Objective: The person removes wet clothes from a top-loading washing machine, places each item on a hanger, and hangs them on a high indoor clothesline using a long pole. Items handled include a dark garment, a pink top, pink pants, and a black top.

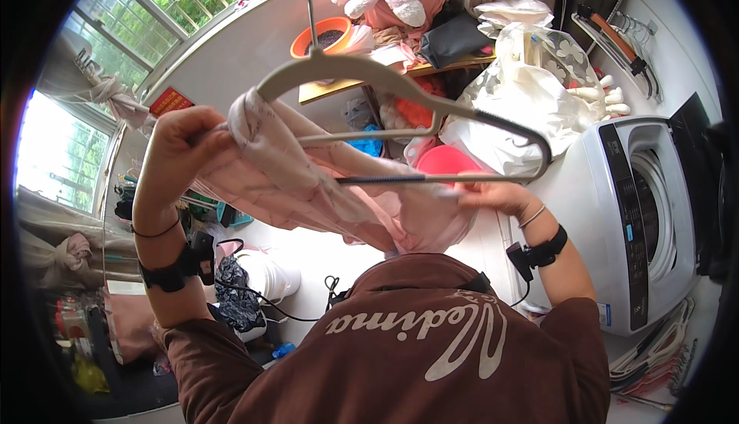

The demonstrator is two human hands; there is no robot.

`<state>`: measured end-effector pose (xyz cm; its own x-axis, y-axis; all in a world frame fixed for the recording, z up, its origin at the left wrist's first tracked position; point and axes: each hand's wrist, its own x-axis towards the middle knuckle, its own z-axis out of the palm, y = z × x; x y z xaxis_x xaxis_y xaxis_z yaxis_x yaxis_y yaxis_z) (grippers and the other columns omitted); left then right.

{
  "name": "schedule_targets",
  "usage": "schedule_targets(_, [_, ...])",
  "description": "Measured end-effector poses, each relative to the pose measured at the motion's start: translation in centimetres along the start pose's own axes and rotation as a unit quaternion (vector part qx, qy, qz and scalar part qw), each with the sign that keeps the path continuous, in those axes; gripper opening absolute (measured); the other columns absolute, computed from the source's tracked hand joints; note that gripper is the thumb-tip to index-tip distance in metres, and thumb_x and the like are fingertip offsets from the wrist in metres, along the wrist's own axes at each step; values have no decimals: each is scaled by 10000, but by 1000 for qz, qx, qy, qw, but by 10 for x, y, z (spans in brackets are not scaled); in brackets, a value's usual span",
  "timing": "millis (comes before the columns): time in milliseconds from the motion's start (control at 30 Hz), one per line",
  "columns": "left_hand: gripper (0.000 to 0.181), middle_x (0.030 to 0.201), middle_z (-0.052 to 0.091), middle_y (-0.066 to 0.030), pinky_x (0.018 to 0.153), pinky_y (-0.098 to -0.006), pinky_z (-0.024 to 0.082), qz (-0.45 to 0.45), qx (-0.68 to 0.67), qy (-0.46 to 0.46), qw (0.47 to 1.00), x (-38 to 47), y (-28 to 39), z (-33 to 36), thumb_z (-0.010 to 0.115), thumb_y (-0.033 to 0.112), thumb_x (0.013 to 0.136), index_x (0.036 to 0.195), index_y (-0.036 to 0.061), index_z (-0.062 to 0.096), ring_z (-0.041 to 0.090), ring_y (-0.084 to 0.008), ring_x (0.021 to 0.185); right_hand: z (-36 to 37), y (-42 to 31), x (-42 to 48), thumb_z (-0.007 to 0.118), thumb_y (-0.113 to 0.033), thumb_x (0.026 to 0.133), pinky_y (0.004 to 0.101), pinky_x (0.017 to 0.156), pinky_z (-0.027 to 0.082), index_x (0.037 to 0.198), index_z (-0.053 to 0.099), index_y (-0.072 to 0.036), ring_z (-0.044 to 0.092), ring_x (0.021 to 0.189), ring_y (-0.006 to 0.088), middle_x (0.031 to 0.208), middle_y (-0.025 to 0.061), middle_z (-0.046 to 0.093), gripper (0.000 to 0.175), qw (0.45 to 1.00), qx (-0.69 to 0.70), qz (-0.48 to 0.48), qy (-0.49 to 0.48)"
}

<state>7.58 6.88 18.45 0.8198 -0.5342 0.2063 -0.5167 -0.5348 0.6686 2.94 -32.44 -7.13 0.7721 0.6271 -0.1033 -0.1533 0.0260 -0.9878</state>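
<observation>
A beige hanger with dark grip strips hangs by its metal hook right in front of me. Pale pink cloth, seemingly a garment, loops over the hanger's left shoulder and trails below its bottom bar. At the left, my left hand pinches a bunched fold of the garment beside that shoulder. My right hand, slightly blurred, grips the other end of the cloth close to the lower right of the hanger. Between the two hands the fabric sags in a spread.
To the right stands a top-loading washing machine, lid up. Behind the hanger, a wooden shelf bears an orange pot and piled cloth. White bags, a pink basin and a white bucket surround me. More hangers lie lower right.
</observation>
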Motion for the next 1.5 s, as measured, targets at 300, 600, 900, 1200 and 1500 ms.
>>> schedule_targets(300, [105,691,596,-42,566,-227,435,-69,67,-46,994,-30,-49,41,681,31,799,879,-35,670,509,-51,651,-5,-70,1,594,-174,895,165,623,344,836,487,-84,382,706,18,765,-59,447,152,928,-167,-158,293])
schedule_targets(600, [131,682,613,-110,531,-279,439,-43,141,88,985,-51,-67,97,698,130,790,850,14,681,562,-170,564,61,-126,-3,615,-160,878,221,559,387,858,553,-41,447,603,68,739,-7,532,136,935,-245,-181,181])
schedule_targets(900, [89,630,548,-45,510,-228,365,44,-4,173,984,-54,-70,89,656,46,821,863,-32,667,456,-73,569,30,-189,33,642,-111,795,380,770,458,1109,559,-60,588,925,295,1004,107,631,329,626,-675,-313,233])
schedule_targets(1200, [119,667,614,-44,576,-229,441,79,-2,268,960,-28,-52,64,672,94,822,859,-20,672,542,-86,613,15,-211,58,615,-98,838,342,622,480,951,583,-62,587,728,341,808,141,603,123,684,-617,-351,171])
schedule_targets(1500, [174,899,613,-92,679,-289,466,212,135,484,839,-18,-60,95,679,18,774,930,40,606,578,-197,801,32,-230,51,585,-45,868,244,628,435,970,575,4,510,673,157,731,117,565,114,688,-534,-362,332])
